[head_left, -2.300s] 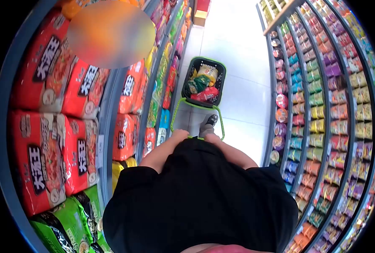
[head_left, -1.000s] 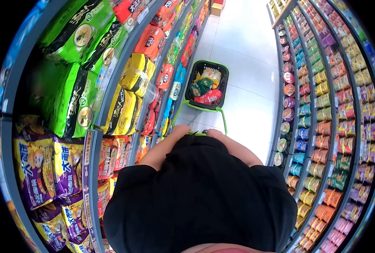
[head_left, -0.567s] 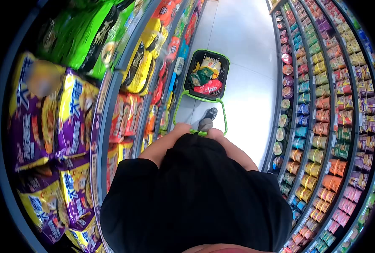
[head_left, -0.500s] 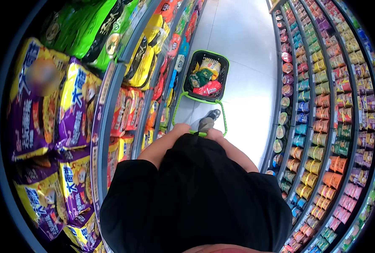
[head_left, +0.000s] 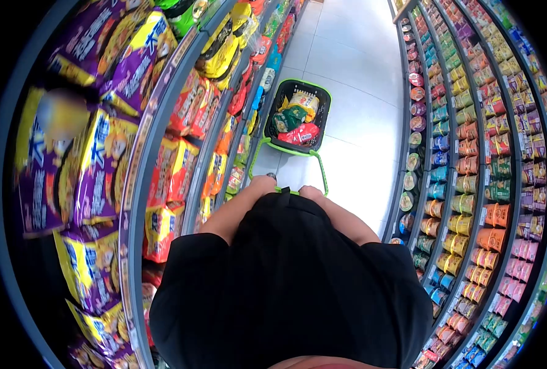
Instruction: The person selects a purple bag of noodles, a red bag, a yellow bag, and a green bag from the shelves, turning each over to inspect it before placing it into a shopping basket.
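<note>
A black basket (head_left: 275, 136) with a green rim stands on the floor ahead, its green handle (head_left: 321, 172) stretched back toward the body. Inside lie a red pack (head_left: 299, 134), a dark green pack (head_left: 290, 118) and a yellow-and-white pack (head_left: 305, 103). My left hand (head_left: 263, 183) is closed round the left part of the handle's bar. On the right part of the same bar my right hand (head_left: 311, 192) is closed too. Both hands are close in front of the dark clothing, which partly hides the bar between them.
At the left, shelves hold purple noodle packs (head_left: 101, 166), yellow packs (head_left: 221, 52) and red packs (head_left: 193, 104). Shelves on the right carry rows of cups, among them orange cups (head_left: 491, 237). A pale tiled floor (head_left: 359, 80) runs between them.
The shelf goods on the left have shifted backward past me, and different packs show there. The basket stays ahead in both hands' hold, slightly lower in view. The shoe is now mostly hidden.
</note>
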`<state>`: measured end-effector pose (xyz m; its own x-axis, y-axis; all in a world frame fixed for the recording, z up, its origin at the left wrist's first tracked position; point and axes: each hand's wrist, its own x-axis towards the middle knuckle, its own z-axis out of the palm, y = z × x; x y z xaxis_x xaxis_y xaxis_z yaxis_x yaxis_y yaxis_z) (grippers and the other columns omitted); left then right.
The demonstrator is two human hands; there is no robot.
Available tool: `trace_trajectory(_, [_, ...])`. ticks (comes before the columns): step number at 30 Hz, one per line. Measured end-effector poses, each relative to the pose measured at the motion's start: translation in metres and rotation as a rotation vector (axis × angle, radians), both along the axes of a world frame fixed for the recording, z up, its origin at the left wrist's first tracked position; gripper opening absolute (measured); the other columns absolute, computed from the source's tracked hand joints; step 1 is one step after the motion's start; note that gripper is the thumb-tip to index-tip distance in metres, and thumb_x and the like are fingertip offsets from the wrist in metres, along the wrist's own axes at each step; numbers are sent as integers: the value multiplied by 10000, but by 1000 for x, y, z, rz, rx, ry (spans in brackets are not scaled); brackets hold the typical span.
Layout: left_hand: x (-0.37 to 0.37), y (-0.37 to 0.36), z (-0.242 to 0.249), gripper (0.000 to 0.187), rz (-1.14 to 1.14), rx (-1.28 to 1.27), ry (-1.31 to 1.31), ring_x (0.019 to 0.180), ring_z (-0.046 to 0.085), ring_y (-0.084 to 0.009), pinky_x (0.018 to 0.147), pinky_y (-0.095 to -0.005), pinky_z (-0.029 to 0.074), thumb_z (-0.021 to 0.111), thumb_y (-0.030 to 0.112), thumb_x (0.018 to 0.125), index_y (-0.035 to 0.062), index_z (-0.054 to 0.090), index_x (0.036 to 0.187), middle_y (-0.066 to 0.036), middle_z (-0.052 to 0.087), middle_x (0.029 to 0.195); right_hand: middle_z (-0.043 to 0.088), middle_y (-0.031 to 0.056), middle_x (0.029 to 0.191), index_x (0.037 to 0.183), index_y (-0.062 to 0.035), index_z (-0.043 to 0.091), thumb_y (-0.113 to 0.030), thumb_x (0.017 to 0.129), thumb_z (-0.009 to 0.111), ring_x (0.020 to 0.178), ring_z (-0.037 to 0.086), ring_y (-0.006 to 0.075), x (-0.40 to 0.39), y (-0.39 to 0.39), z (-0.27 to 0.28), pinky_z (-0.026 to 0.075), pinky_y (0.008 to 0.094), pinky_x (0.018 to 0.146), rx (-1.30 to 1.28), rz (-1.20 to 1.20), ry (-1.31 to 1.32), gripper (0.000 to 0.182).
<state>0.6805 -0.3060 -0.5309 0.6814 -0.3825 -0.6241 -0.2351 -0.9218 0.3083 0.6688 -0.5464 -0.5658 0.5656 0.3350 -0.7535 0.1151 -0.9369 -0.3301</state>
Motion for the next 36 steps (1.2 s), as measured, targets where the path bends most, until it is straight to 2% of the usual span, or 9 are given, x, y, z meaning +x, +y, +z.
trace_trajectory(6, [-97,-16,-9,469,27,-17,-12,1029,712,-347,868,-478,552,640,505,814,128,773,1058,-164,751,1043,711,158,1228,1136,-148,765,-371,878,570,1167,670,330,-78,-10,17,539,440,980,-31,-8,-1,393])
trace_trajectory(14, [-217,-11,-37,386,51,-46,-93,984,714,-350,828,-491,552,644,461,815,146,766,1002,-153,749,987,731,178,1162,1117,-109,766,-433,838,626,1110,692,346,-190,-13,39,547,451,964,13,-24,-25,450])
trace_trajectory(16, [-240,-3,-37,342,79,-282,-221,988,712,-351,831,-489,555,646,422,814,150,761,985,-155,747,997,730,193,1151,1109,-86,765,-444,840,627,1104,694,350,-207,-12,60,548,455,960,61,-42,-10,468])
trace_trajectory(21, [-276,4,-24,344,40,-72,-71,980,714,-367,837,-508,561,655,359,786,127,766,1013,-166,747,990,722,218,1145,1124,-84,760,-460,853,615,1102,687,373,-255,-7,11,537,464,963,92,-34,-58,486])
trace_trajectory(22, [-285,11,-43,327,54,-89,-95,966,719,-379,825,-522,566,651,324,786,116,768,1008,-176,745,982,720,221,1147,1122,-85,762,-462,857,610,1103,685,377,-260,-4,7,535,465,961,67,-29,-61,485])
trace_trajectory(25, [-307,24,-51,289,-13,-97,-108,961,725,-370,822,-504,572,645,283,799,111,773,993,-189,745,992,720,226,1141,1100,-80,770,-475,866,601,1112,678,388,-288,16,32,529,468,958,24,-53,-23,489])
trace_trajectory(32, [-393,74,-42,263,-59,-89,-144,1008,726,-339,848,-475,566,616,252,849,105,779,992,-158,755,1034,705,219,1210,1155,-61,747,-583,835,611,1169,662,377,-384,81,15,522,470,983,-87,-105,16,627])
trace_trajectory(34, [-421,95,-77,289,-77,-30,-62,1037,713,-350,888,-475,551,611,266,851,140,753,1068,-157,747,1060,705,221,1208,1166,-60,745,-599,843,593,1177,657,383,-417,88,-54,518,465,991,-67,-86,-6,647])
trace_trajectory(36, [-458,113,-78,282,-49,-38,-46,1036,715,-349,891,-472,552,608,257,855,142,757,1065,-157,749,1059,705,223,1207,1171,-59,742,-601,845,591,1176,657,384,-452,105,-62,518,466,990,-70,-66,16,651])
